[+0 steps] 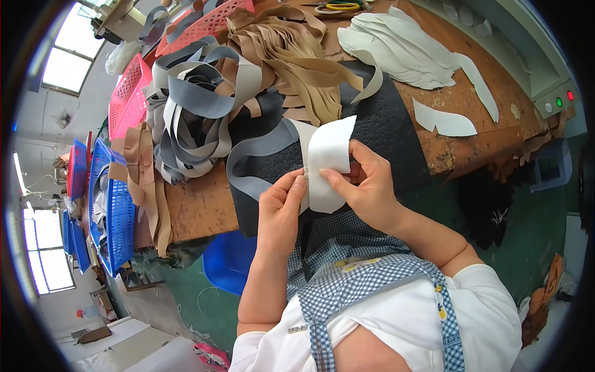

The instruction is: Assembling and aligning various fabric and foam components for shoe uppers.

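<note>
Both hands hold a curved white leather-like piece (330, 152) above the near edge of the bench. My left hand (282, 201) pinches its left edge between thumb and fingers, where a narrow paler layer shows beside it. My right hand (372, 186) grips the right side, thumb on the front face and fingers curled behind. From behind the left edge a grey strip (245, 161) loops out to the left; whether it joins the white piece I cannot tell. Under them lies a black perforated mat (396, 130). A cut white piece (443, 119) rests on the wood to the right.
Heaped grey strips (192, 118) and tan strips (291, 43) cover the bench's left and middle. A white stack (396, 49) lies at the back right. Pink baskets (129, 99) and a blue basket (118, 214) stand left. A machine with lit buttons (559, 101) borders the right.
</note>
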The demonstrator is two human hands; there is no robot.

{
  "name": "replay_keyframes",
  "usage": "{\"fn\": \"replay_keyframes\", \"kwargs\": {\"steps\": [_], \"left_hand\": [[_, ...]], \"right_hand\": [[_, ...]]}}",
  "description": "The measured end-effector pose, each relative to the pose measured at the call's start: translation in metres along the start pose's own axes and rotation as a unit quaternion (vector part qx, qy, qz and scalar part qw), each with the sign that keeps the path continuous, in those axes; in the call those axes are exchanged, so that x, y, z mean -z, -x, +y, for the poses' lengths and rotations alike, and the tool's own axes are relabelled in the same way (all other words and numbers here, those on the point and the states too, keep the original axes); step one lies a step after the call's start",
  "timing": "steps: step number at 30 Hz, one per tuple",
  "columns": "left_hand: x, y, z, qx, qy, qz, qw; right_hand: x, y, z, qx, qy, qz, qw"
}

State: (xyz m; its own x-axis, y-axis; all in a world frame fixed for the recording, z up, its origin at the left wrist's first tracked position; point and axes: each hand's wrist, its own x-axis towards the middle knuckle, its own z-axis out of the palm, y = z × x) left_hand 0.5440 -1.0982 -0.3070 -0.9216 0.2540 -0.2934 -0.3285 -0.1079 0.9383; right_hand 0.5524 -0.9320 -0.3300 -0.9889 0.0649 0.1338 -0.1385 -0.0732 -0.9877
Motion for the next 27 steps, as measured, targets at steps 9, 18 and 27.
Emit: {"fn": "replay_keyframes", "kwargs": {"steps": [9,18,27], "left_hand": [[0.012,0.002,0.000,-0.004,0.029,0.046,0.999],[0.029,0.006,-0.002,-0.007,0.029,0.059,0.998],[0.028,0.006,0.001,-0.019,0.040,0.060,0.997]], "right_hand": [[0.011,-0.026,-0.015,-0.092,0.017,-0.093,0.991],[0.001,-0.043,-0.002,-0.043,-0.090,-0.117,0.988],[-0.007,-0.041,0.004,-0.043,-0.053,-0.086,0.994]]}}
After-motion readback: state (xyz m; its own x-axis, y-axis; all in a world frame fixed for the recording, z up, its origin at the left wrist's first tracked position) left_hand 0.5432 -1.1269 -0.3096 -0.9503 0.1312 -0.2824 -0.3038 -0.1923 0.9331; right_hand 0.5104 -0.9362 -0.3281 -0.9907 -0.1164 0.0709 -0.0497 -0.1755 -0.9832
